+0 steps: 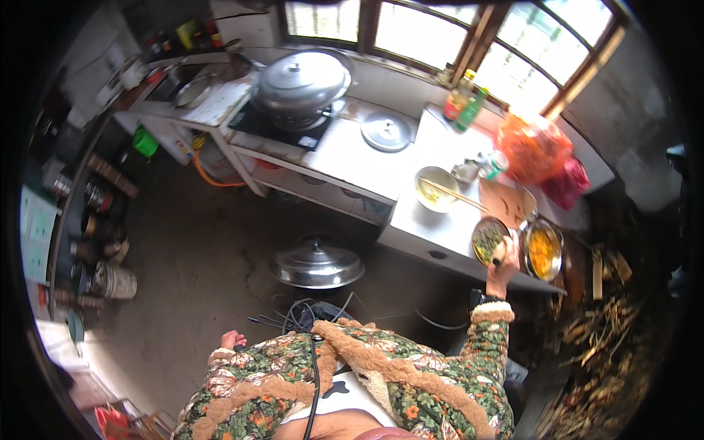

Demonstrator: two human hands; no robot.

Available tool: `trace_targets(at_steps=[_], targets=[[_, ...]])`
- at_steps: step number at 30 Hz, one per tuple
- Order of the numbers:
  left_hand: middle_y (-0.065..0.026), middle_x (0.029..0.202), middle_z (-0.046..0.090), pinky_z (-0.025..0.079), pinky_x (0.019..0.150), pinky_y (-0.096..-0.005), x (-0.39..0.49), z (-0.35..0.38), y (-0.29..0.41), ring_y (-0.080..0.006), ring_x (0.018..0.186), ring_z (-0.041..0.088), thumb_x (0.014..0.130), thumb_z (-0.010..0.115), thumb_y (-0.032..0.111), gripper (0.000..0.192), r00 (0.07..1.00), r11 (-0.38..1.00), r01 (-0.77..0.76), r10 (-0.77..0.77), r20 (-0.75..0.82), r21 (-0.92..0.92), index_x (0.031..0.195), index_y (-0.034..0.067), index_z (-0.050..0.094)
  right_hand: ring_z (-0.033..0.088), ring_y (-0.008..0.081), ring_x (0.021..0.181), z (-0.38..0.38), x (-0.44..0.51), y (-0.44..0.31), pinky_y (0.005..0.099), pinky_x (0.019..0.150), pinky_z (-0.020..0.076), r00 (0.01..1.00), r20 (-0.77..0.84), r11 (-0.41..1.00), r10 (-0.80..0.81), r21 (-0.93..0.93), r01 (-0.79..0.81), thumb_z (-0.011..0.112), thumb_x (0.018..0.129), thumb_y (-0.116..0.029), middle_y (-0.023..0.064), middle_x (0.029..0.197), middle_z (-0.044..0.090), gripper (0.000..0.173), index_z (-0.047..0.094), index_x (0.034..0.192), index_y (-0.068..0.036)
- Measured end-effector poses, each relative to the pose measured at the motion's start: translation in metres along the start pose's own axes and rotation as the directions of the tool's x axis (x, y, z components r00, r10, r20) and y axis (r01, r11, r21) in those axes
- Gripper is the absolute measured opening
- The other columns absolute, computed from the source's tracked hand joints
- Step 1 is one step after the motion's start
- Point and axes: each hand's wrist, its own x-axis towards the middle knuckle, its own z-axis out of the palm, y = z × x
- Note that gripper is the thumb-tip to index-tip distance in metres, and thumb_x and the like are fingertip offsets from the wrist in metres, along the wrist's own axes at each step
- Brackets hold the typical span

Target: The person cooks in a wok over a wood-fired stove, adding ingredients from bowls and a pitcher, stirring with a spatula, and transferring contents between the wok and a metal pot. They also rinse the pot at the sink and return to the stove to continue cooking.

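At the counter's right end, my right hand (506, 261) grips the rim of a round bowl of green food (487, 239). A metal pot of orange pieces (542, 252) stands just right of this hand. To the left lies a pale bowl (432, 192) with yellowish residue and wooden chopsticks (459, 195) across it. A brown board (503, 202) is behind the bowl of greens. My left hand (234, 339) hangs low beside the patterned jacket, away from the counter; its fingers look curled, but whether it holds anything is unclear.
A large lidded steel pot (300, 85) sits on a black cooktop (280, 129). A small lid (386, 132), bottles (467, 107) and an orange plastic bag (532, 146) are on the counter. A domed lid (318, 267) and coiled cables (300, 316) are below; firewood (599, 335) lies at right.
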Motion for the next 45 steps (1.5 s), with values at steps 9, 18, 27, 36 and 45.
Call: trace_targets(at_steps=[9,18,27,36,45], targets=[[-0.0157,0.076,0.061,0.053,0.048,-0.0423,0.01,-0.059,0.02,-0.0307,0.059,0.065,0.085,0.051,0.006,0.009,0.991,0.995,0.1,-0.101,-0.083,-0.021,0.092,0.002,0.056,0.058,0.0375,0.106,0.012,0.008,-0.078,0.0413,0.094,0.0452,0.987,-0.154,0.998,-0.052,-0.052,0.044,0.056,0.084,0.003,0.0217,0.118,0.059,0.014,0.058,0.098,0.001],[-0.0146,0.083,0.062,0.052,0.046,-0.0351,0.144,-0.15,0.134,-0.0245,0.059,0.062,0.087,0.047,0.007,0.033,0.99,0.982,-0.114,0.099,-0.104,-0.148,0.12,0.007,0.047,0.057,0.0342,0.111,0.014,-0.04,-0.285,0.0397,0.094,0.0449,0.985,-0.173,0.995,0.017,0.1,0.001,0.051,0.086,0.004,0.0235,0.121,0.057,0.015,0.059,0.1,0.004],[-0.0094,0.09,0.063,0.05,0.054,-0.0246,0.217,-0.13,0.383,-0.0151,0.066,0.061,0.089,0.049,0.012,0.041,0.874,0.853,-0.483,0.485,-0.042,-0.198,0.129,0.006,0.045,0.061,0.0279,0.098,0.036,-0.081,-0.447,0.035,0.088,0.048,0.973,-0.007,0.872,0.232,0.445,-0.205,0.054,0.085,-0.001,0.0206,0.113,0.061,0.012,0.06,0.094,0.004],[-0.0067,0.089,0.065,0.052,0.061,-0.0286,0.2,-0.048,0.584,-0.016,0.072,0.063,0.091,0.054,0.017,0.029,0.773,0.782,-0.491,0.594,0.222,-0.384,0.119,0.009,0.052,0.065,0.0195,0.085,0.101,-0.095,-0.497,0.0251,0.073,0.0521,0.827,0.36,0.369,0.432,0.766,-0.526,0.055,0.087,-0.002,0.0152,0.117,0.059,0.013,0.06,0.099,0.002],[-0.005,0.079,0.059,0.054,0.06,-0.0334,0.314,0.028,0.769,-0.0205,0.067,0.061,0.087,0.059,0.026,0.017,0.808,0.82,-0.434,0.537,0.242,-0.372,0.094,0.01,0.054,0.066,0.0221,0.083,0.152,-0.082,-0.577,0.0259,0.072,0.0526,0.757,0.427,0.302,0.494,0.732,-0.61,0.054,0.085,0.001,0.0169,0.116,0.059,0.012,0.059,0.095,0.004]])
